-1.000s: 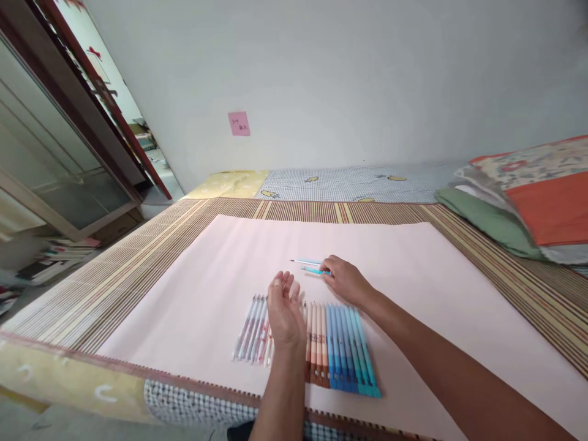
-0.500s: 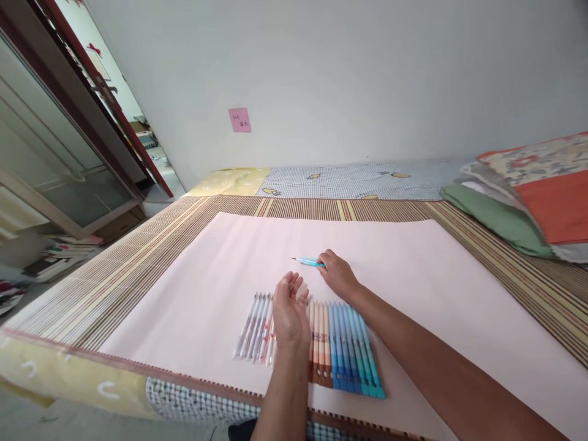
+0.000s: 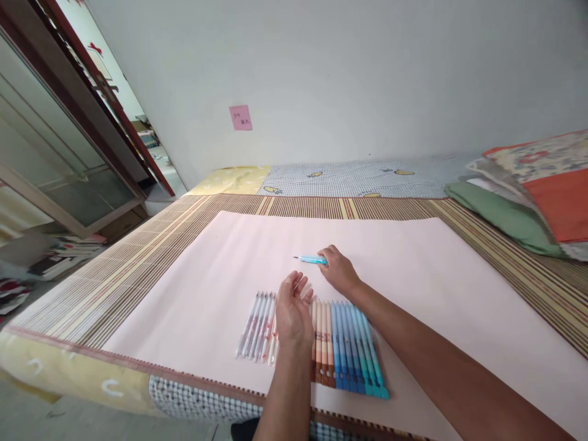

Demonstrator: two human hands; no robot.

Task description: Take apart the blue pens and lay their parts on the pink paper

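Room: pale wall (image 3: pixel 367 79) across 12 o'clock, clock taken about the view centre. Pink note (image 3: pixel 241 117) with handwriting stuck on it at 11. Glass-paned door (image 3: pixel 68 141) at 9 to 10. Folded cushions and cloth (image 3: pixel 551 196), orange, floral and green, at 3. Surface: striped mat (image 3: pixel 151 257) over patterned bedding (image 3: pixel 349 177); a pale pink sheet (image 3: pixel 193 294) lies on the mat.

Right hand (image 3: pixel 337 267): closed, narrow grip, on a light-blue pen (image 3: pixel 312 260). Pen points to 9 o'clock, above the sheet or just on it, cannot tell which. Whether a second pen is bundled in the same grip: unclear.

Left hand (image 3: pixel 294 309): wide, palm up, fingers loosely curled, over the middle of a row of pens. Held pen lies at 1 o'clock from it, near the fingertips.

Row, bearings from left hand: white pens (image 3: pixel 256 327) at 8; peach-and-brown pens (image 3: pixel 323 337) between 4 and 5; blue pens (image 3: pixel 346 343) and teal pens (image 3: pixel 371 349) at 4. Pens side by side; some hidden behind left hand and forearm.
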